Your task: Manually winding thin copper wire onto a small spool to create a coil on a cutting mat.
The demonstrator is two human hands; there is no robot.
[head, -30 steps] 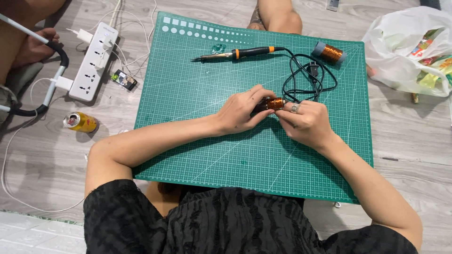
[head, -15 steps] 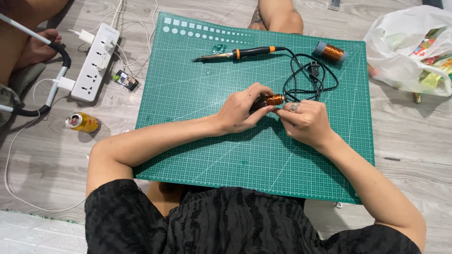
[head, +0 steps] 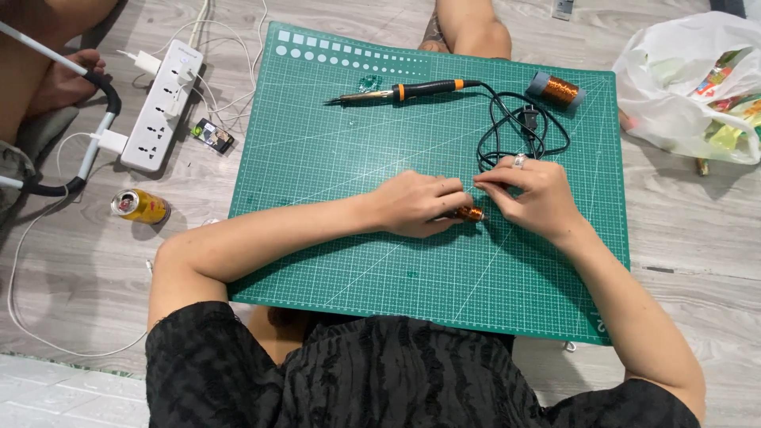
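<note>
My left hand (head: 420, 204) and my right hand (head: 529, 195) meet at the middle of a green cutting mat (head: 357, 158). Between them is a small copper wire coil (head: 469, 213), gripped by my left hand with its end showing. The fingertips of my right hand pinch at the coil's upper side, likely on its thin wire, which is too fine to see. A ring sits on one right finger. A soldering iron (head: 404, 91) with a black and orange handle lies at the mat's far side, its black cord (head: 519, 131) coiled just beyond my right hand.
A larger copper wire spool (head: 558, 89) stands at the mat's far right corner. Left of the mat on the wooden floor are a white power strip (head: 162, 107), a small circuit board (head: 212, 135) and a yellow can (head: 141, 207). A white plastic bag (head: 682, 87) lies right. Another person's leg (head: 468, 28) is beyond the mat.
Both hands have dropped closer to the mat with the small coil. My right fingers have shifted to pinch above the coil.
</note>
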